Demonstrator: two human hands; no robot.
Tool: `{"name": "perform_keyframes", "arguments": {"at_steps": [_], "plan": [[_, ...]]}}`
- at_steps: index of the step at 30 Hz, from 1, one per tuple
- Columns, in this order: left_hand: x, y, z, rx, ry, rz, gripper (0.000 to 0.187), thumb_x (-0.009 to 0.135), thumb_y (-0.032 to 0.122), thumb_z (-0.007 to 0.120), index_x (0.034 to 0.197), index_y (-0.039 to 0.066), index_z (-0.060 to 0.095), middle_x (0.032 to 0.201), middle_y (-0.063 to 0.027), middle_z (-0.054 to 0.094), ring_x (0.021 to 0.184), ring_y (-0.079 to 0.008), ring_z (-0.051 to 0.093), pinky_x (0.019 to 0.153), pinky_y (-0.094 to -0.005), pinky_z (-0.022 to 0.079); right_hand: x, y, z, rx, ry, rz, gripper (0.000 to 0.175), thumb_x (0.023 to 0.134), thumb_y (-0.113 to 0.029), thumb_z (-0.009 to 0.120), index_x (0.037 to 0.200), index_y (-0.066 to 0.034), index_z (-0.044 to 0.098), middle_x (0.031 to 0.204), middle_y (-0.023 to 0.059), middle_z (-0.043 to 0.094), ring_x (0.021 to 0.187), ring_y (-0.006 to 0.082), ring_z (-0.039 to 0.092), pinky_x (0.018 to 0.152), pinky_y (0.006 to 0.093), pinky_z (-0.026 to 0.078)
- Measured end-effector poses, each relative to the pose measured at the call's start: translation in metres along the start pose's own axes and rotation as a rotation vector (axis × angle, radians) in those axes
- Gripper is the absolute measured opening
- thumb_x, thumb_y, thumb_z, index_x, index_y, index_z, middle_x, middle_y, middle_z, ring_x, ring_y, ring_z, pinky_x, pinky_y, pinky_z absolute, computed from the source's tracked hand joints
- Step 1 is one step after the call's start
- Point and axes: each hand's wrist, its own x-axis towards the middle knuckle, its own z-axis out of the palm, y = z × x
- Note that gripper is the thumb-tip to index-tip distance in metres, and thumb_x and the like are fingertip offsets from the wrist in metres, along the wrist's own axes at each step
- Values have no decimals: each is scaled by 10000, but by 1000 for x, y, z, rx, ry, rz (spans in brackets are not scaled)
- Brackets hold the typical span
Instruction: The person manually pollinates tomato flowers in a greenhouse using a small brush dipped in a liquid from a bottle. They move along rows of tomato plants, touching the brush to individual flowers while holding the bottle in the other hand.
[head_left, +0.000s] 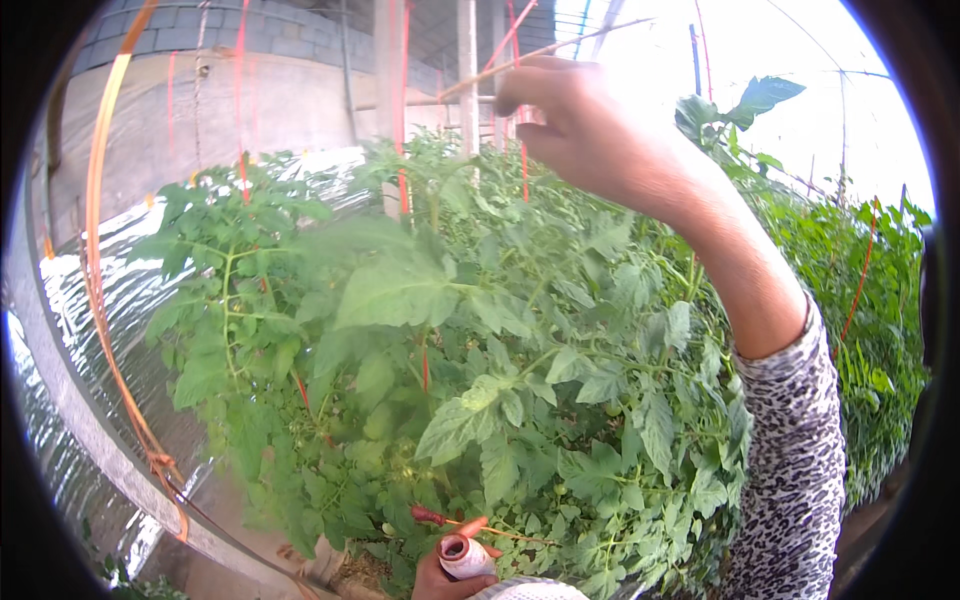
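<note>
My right hand (559, 112) is raised at the upper middle, its fingers bent, beside a thin horizontal stick (551, 49) and red strings; whether it grips anything is unclear. Low in the view, my left hand (442, 577) holds a small whitish bottle (465, 556) with a reddish open mouth. A thin stick with a dark red wrapped tip (428, 515) lies across the fingers of that hand. Leafy tomato plants (480, 405) stand before me, close to both hands, with small green fruit (560, 489) among the leaves.
Red strings (242, 112) hang down into the plants. A pale post (469, 82) rises behind them. At the left are an orange strap (97, 172), a curved grey rail (97, 442) and shiny plastic sheeting (150, 330). More green plants (885, 300) grow at the right.
</note>
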Motion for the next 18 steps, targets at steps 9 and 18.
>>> {"name": "perform_keyframes", "arguments": {"at_steps": [9, 18], "plan": [[20, -7, -18, -29, -68, 17, 797, 629, -54, 689, 1363, 16, 389, 892, -52, 614, 731, -128, 567, 657, -276, 486, -109, -27, 2, 415, 64, -75, 160, 683, -56, 602, 773, 11, 488, 741, 151, 521, 629, 354, 571, 523, 436, 468], [-16, 13, 77, 195, -193, 162, 733, 669, 38, 685, 1343, -9, 401, 905, -88, 636, 711, -127, 568, 653, -233, 467, -309, -19, -75, 596, 215, 388, 188, 747, 27, 623, 919, -26, 571, 925, 106, 607, 705, 262, 602, 577, 331, 483]]}}
